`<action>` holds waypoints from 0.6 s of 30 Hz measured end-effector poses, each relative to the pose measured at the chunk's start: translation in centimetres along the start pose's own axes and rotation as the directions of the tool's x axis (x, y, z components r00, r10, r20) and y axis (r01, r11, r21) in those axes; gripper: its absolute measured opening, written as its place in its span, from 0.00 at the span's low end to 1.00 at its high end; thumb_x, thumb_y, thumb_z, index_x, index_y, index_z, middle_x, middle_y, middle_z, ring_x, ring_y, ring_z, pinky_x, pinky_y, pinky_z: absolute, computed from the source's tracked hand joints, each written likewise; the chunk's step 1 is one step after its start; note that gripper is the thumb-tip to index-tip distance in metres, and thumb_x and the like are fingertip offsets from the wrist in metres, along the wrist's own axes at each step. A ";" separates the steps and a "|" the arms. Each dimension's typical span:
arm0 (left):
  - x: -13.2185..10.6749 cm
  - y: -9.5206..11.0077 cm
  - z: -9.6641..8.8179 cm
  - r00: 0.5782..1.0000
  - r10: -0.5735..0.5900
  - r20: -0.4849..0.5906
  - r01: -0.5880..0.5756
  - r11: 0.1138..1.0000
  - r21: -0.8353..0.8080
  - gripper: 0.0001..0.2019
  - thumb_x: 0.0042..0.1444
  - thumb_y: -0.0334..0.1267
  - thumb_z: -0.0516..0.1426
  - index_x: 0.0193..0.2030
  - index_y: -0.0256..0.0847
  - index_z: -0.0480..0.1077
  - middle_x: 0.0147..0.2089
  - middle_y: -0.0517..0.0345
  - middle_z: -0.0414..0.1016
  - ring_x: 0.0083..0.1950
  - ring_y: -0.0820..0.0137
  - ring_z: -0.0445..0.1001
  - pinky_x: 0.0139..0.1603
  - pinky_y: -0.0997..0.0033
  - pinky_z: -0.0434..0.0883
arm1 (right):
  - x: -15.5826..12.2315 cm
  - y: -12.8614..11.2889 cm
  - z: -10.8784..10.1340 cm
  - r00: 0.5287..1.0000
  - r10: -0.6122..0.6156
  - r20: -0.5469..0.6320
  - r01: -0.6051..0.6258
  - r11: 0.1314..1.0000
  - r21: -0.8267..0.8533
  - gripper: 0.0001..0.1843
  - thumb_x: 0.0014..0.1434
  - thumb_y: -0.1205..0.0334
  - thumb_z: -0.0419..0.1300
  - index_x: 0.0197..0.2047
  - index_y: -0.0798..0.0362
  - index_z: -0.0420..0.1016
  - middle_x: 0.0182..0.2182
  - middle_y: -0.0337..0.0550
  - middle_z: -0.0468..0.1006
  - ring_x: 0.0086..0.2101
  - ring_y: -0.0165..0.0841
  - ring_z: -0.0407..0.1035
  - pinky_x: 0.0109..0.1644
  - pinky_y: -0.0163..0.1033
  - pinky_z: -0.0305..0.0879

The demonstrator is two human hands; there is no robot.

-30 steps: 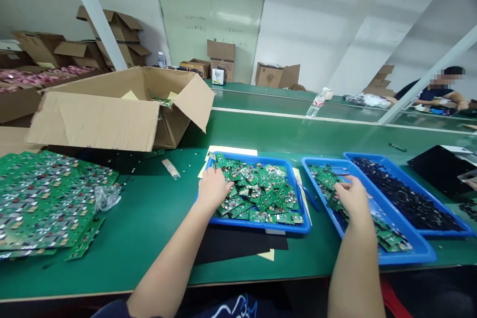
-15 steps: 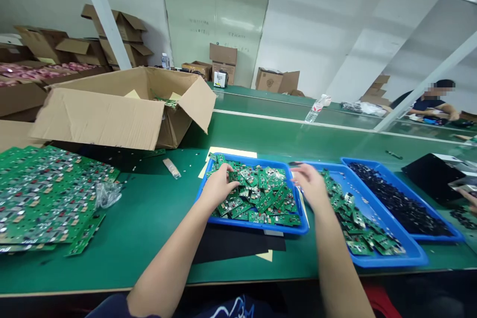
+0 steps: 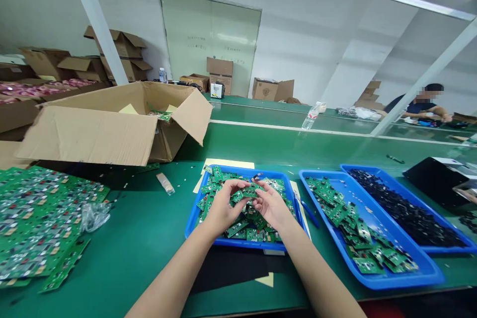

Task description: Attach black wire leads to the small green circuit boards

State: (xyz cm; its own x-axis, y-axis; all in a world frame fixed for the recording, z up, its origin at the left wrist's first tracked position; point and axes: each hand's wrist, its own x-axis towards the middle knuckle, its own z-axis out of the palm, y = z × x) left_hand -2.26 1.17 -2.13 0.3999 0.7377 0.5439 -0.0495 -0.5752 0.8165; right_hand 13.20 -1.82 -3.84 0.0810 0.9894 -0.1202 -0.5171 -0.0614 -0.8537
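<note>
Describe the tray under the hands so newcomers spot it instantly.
On the green bench, right of the big cardboard box, find the leftmost blue tray, under the left hand and right hand. Green circuit boards fill it; the middle tray shows bare floor, the right tray black parts.

Passable between left tray [image 3: 238, 243] and middle tray [image 3: 352, 190] (tool [image 3: 311, 214] intrudes)
</note>
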 end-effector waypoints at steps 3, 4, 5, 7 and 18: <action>0.0 0.0 0.3 0.993 -0.115 0.029 0.116 0.992 -0.045 0.16 0.54 0.34 0.57 0.50 0.41 0.62 0.53 0.46 0.71 0.56 0.64 0.70 0.58 0.59 0.67 | -0.2 -0.2 -0.2 0.990 -0.087 -0.108 0.091 0.995 0.031 0.24 0.43 0.58 0.70 0.42 0.48 0.66 0.21 0.29 0.71 0.20 0.25 0.71 0.22 0.28 0.69; 0.1 0.0 0.4 0.985 -0.169 0.043 0.172 0.983 -0.066 0.20 0.53 0.35 0.58 0.53 0.41 0.61 0.55 0.45 0.69 0.58 0.62 0.69 0.58 0.59 0.67 | -0.2 -0.2 -0.2 0.982 -0.123 -0.146 0.127 0.992 0.023 0.23 0.43 0.58 0.70 0.42 0.48 0.66 0.21 0.29 0.71 0.21 0.26 0.71 0.22 0.29 0.70; 0.1 -0.1 0.6 0.971 -0.230 0.058 0.235 0.967 -0.094 0.24 0.52 0.37 0.59 0.56 0.41 0.60 0.57 0.44 0.68 0.59 0.61 0.68 0.59 0.59 0.67 | -0.3 -0.1 -0.1 0.971 -0.158 -0.177 0.161 0.987 0.007 0.23 0.43 0.58 0.70 0.42 0.48 0.66 0.21 0.29 0.71 0.21 0.27 0.71 0.23 0.30 0.71; 0.1 -0.2 1.1 0.935 -0.344 0.091 0.354 0.921 -0.161 0.29 0.50 0.41 0.60 0.58 0.40 0.59 0.58 0.43 0.69 0.59 0.59 0.68 0.57 0.58 0.68 | -0.5 0.1 0.1 0.955 -0.212 -0.207 0.209 0.977 -0.038 0.24 0.44 0.57 0.69 0.43 0.48 0.66 0.23 0.30 0.71 0.22 0.29 0.72 0.24 0.34 0.73; 1.2 -0.3 0.5 0.817 -0.571 -0.083 0.476 0.748 -0.462 0.20 0.52 0.52 0.53 0.39 0.37 0.70 0.36 0.50 0.78 0.42 0.61 0.76 0.43 0.63 0.72 | -1.5 -0.3 -0.5 0.894 -0.449 0.000 0.386 0.768 -0.511 0.10 0.58 0.54 0.56 0.39 0.51 0.69 0.36 0.44 0.77 0.28 0.32 0.73 0.30 0.39 0.72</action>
State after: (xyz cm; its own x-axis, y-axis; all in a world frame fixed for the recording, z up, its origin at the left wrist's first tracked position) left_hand -1.24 2.08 -1.81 0.2792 0.9602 -0.0058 -0.2699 0.0843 0.9592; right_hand 13.62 -3.33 -3.64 0.3044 0.9117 0.2759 0.0694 0.2677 -0.9610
